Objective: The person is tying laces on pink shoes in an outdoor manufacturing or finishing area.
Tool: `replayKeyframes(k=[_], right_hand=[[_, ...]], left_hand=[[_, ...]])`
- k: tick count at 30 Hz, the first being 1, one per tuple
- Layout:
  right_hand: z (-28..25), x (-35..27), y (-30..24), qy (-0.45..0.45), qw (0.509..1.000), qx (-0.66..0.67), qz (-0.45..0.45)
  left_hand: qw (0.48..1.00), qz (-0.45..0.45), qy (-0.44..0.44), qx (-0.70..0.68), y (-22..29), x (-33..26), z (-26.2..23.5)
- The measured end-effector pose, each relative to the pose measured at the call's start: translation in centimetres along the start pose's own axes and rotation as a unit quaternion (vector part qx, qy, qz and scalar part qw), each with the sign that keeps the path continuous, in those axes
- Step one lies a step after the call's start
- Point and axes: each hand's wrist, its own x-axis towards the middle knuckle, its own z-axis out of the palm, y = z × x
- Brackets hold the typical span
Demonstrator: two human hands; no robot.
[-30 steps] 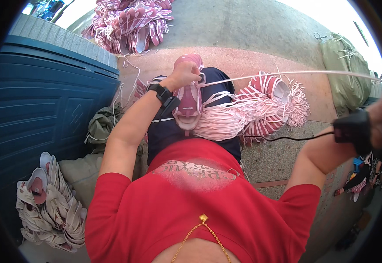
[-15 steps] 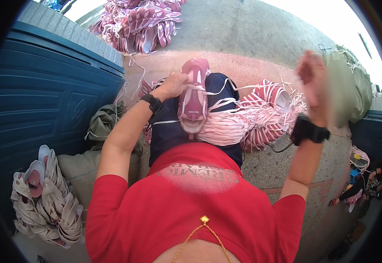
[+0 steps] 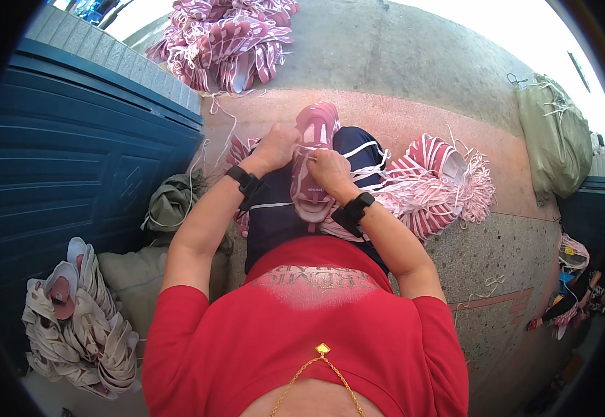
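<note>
Between both hands (image 3: 302, 158), seemingly gripped: pink shoe (image 3: 314, 163)

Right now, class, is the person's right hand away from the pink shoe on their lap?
No: the right hand rests on the pink shoe, and the left hand grips it from the other side.

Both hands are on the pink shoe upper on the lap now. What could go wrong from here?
1. The white cord loops loose over the lap beside the pink shoe upper; it may snag the right hand or tangle.
2. The left hand and right hand grip only the upper's middle, so it could slide off the lap.
3. The striped pile crowds the right elbow and may get knocked.
</note>
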Motion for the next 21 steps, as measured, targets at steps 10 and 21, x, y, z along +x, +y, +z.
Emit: replayKeyframes(k=[10,21], right_hand=[[1.6,0.1,-0.5,0.019,0.996,-0.061,-0.055],[2.0,1.0,-0.6,0.007,0.987,-0.122,-0.109]], left_hand=[[0.997,-0.040,-0.013,0.065,-0.3,-1.3,0.6],[0.994,-0.051,0.030,0.087,2.2,-2.3,-0.3]])
